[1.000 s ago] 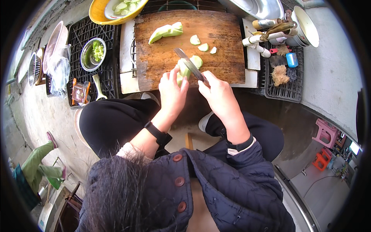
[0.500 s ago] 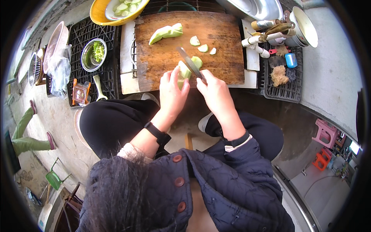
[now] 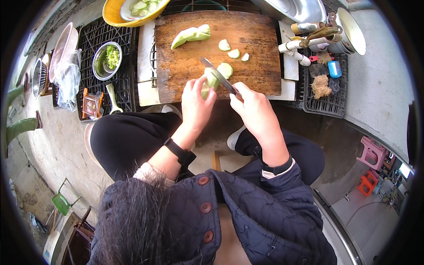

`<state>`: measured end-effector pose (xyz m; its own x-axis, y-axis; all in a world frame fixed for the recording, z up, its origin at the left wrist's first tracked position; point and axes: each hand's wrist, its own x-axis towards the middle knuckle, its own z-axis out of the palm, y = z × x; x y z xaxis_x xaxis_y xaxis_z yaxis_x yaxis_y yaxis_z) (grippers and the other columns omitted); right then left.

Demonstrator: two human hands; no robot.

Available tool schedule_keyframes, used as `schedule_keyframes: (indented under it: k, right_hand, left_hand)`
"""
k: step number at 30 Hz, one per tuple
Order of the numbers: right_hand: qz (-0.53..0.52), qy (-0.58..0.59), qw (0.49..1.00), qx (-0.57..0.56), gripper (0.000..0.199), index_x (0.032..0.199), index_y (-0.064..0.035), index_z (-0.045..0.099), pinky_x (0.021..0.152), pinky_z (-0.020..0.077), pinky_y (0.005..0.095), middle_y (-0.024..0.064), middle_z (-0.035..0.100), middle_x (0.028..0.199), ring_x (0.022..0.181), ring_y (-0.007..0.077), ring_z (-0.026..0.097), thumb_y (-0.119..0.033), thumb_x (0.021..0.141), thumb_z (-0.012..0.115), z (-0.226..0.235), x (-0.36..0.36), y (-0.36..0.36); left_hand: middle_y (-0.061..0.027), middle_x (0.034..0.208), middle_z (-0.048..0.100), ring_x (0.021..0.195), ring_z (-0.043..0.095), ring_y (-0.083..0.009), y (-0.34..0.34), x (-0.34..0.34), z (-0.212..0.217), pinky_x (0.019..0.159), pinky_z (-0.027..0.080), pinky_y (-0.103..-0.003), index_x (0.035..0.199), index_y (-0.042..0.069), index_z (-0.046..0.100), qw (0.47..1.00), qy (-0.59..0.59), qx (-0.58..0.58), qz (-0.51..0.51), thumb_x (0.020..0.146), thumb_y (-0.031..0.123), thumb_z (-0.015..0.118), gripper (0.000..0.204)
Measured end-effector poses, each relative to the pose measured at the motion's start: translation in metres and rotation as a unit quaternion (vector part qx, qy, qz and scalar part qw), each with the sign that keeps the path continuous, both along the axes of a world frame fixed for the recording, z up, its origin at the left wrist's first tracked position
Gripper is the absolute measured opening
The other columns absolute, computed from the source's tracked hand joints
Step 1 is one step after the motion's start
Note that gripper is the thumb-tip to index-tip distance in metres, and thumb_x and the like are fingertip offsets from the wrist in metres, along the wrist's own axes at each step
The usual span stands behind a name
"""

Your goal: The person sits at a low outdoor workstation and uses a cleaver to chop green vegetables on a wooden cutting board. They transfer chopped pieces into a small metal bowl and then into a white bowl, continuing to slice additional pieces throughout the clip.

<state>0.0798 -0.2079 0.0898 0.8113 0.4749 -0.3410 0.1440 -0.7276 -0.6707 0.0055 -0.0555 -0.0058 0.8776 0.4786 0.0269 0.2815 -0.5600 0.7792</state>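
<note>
On a worn wooden cutting board (image 3: 260, 39), my left hand (image 3: 194, 104) holds down a peeled pale green squash piece (image 3: 211, 81) at the near edge, fingers curved round it. The handle of a knife (image 3: 215, 73) is gripped in my right hand (image 3: 256, 108). Its blade slants up to the left, lying across the squash close to my left fingertips. Just right of the blade is a round squash slice (image 3: 225, 70); whether it is fully cut off I cannot tell. Farther back lie a longer curved squash piece (image 3: 191, 35) and several small cut pieces (image 3: 233, 54).
Left of the board, a metal bowl of chopped greens (image 3: 106, 61) and a peeler (image 3: 113, 99) rest on a black crate. A yellow basin (image 3: 110, 15) with slices stands at the back left. Scrubbers (image 3: 320, 86) and a blue item (image 3: 334, 69) sit on the right crate.
My right hand has shifted a little right and nearer to me, and the knife lies at a flatter slant. The left hand stays nearly in place. A walking person's legs moved farther left.
</note>
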Motion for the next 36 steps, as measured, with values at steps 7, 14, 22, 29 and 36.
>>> schedule_keyframes:
  k: [7, 14, 22, 29, 36]
  right_hand:
    - [0.022, -0.054, 0.997, -0.057, 0.022, 0.112, -0.0054, 0.061, 0.077, 0.0556, 0.0497, 0.0221, 0.071, 0.091, 0.089, 0.0430, 0.069, -0.021, 0.097, 0.064, -0.029, -0.003, 0.017]
    - [-0.040, -0.038, 0.998, 0.037, 0.022, 0.111, -0.0015, 0.062, 0.074, 0.0534, 0.0437, 0.0228, 0.067, 0.084, 0.081, 0.0412, 0.069, -0.020, 0.099, 0.064, -0.024, 0.005, 0.005]
    - [-0.033, -0.006, 0.996, 0.077, 0.024, 0.114, -0.0020, 0.062, 0.069, 0.0507, 0.0409, 0.0201, 0.062, 0.078, 0.070, 0.0341, 0.063, -0.020, 0.099, 0.064, -0.006, -0.001, 0.004]
    - [-0.014, 0.026, 0.999, 0.026, 0.022, 0.113, -0.0036, 0.062, 0.070, 0.0512, 0.0417, 0.0202, 0.063, 0.078, 0.071, 0.0364, 0.064, -0.020, 0.098, 0.063, -0.003, 0.001, -0.002]
    - [-0.011, -0.009, 1.000, 0.025, 0.022, 0.112, -0.0032, 0.062, 0.074, 0.0529, 0.0476, 0.0237, 0.067, 0.085, 0.083, 0.0436, 0.068, -0.021, 0.098, 0.063, -0.036, 0.000, 0.010]
  left_hand:
    - [-0.0200, 0.114, 0.063, 0.106, 0.063, -0.0393, -0.001, -0.001, -0.001, 0.094, 0.052, -0.046, 0.125, 0.002, 0.064, 1.000, 0.002, 0.017, -0.012, 0.086, 0.017, 0.076, 0.044]
    - [-0.0181, 0.114, 0.064, 0.105, 0.062, -0.0384, 0.005, -0.003, 0.000, 0.095, 0.050, -0.046, 0.127, 0.004, 0.062, 0.995, -0.021, 0.086, -0.040, 0.076, 0.012, 0.085, 0.057]
    - [-0.0165, 0.112, 0.065, 0.106, 0.062, -0.0377, 0.005, -0.003, -0.001, 0.096, 0.050, -0.045, 0.123, 0.004, 0.065, 0.997, -0.032, 0.063, -0.028, 0.076, 0.012, 0.084, 0.051]
    - [-0.0156, 0.110, 0.066, 0.104, 0.062, -0.0372, 0.006, -0.002, -0.004, 0.094, 0.051, -0.045, 0.119, 0.003, 0.067, 0.997, -0.045, 0.057, -0.023, 0.074, 0.010, 0.084, 0.049]
    - [-0.0162, 0.111, 0.066, 0.105, 0.062, -0.0376, 0.005, -0.002, -0.004, 0.094, 0.051, -0.045, 0.120, 0.003, 0.067, 0.998, -0.039, 0.049, -0.017, 0.075, 0.010, 0.084, 0.048]
